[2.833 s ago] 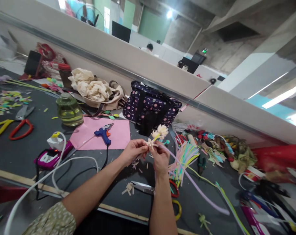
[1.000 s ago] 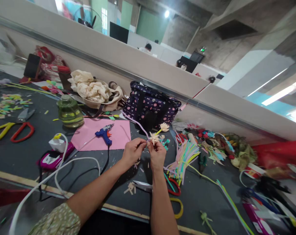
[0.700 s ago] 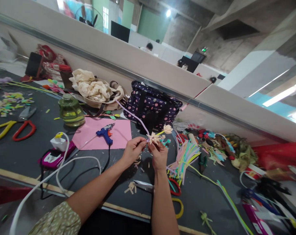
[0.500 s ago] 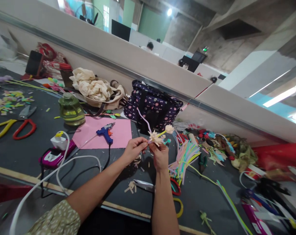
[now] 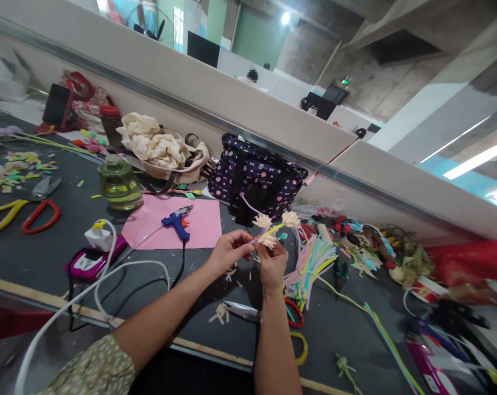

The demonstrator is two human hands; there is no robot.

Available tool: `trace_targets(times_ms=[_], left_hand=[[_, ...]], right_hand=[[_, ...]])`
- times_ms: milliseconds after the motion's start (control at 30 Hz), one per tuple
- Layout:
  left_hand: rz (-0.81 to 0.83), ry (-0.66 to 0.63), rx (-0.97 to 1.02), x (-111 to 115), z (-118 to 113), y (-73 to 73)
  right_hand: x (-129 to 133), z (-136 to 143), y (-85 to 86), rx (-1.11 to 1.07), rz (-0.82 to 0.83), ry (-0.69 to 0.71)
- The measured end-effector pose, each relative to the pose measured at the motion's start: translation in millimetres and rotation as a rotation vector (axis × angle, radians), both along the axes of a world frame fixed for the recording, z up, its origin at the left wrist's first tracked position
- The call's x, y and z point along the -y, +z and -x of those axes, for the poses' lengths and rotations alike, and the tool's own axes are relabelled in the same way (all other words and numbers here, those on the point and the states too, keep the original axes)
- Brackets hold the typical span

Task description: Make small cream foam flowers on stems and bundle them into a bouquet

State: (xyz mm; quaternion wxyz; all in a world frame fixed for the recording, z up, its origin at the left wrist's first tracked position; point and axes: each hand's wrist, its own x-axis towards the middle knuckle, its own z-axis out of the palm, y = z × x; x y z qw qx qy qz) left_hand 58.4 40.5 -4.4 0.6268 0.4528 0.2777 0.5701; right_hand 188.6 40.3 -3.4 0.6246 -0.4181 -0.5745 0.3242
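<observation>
Three cream fluffy flowers (image 5: 291, 220) on thin stems are held above the dark table. My right hand (image 5: 272, 260) is closed around their stems, just below the blooms. Fingertips of my left hand (image 5: 231, 251) pinch a purple stem (image 5: 252, 204) beside the flowers; its free end points up and away, in front of the patterned bag. Below my hands lie scissors (image 5: 243, 311) with red and yellow handles, partly hidden by my right forearm, next to small cream scraps (image 5: 219, 314). A bundle of pastel strips (image 5: 314, 263) lies right of my right hand.
A blue glue gun (image 5: 176, 224) rests on pink paper (image 5: 205, 219). Left are a green glass jar (image 5: 119, 184), a purple power strip (image 5: 84, 264) with looping cables, and larger scissors (image 5: 43, 216). Behind stands the dark patterned bag (image 5: 269, 175); craft scraps lie right.
The flowers have turned and spread, so three blooms now show. The purple stem has swung lower and to the right. My hands have shifted slightly right.
</observation>
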Motion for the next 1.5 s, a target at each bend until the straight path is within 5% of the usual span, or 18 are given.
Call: trace_targets(times_ms=[167,567,733,867,1000,1233,1500], left_hand=[[-0.049,0.059,-0.017,1,0,-1.2],[0.048,-0.15,0.129,-1,1,-5.4],[0.002,-0.002,0.15,-2,0,-0.3],[-0.006,0.142,0.168,-4,3,1.6],[0.141,0.198,0.229,-7,6,-1.6],[0.332,-0.065,0.225,-1,3,2.1],[0.322,-0.04,0.285,-2,2,1.9]], right_hand=[[7,2,8.1,0.098,-0.085,-0.027],[3,5,6.7,0.04,-0.039,0.005],[-1,9,-3.8,0.108,0.063,-0.092],[-2,16,-5.1,0.162,0.105,0.066],[-4,12,1.6,0.022,0.24,0.273],[-7,8,3.3,-0.327,0.309,0.267],[-11,10,-1.6,-0.48,0.276,0.119]])
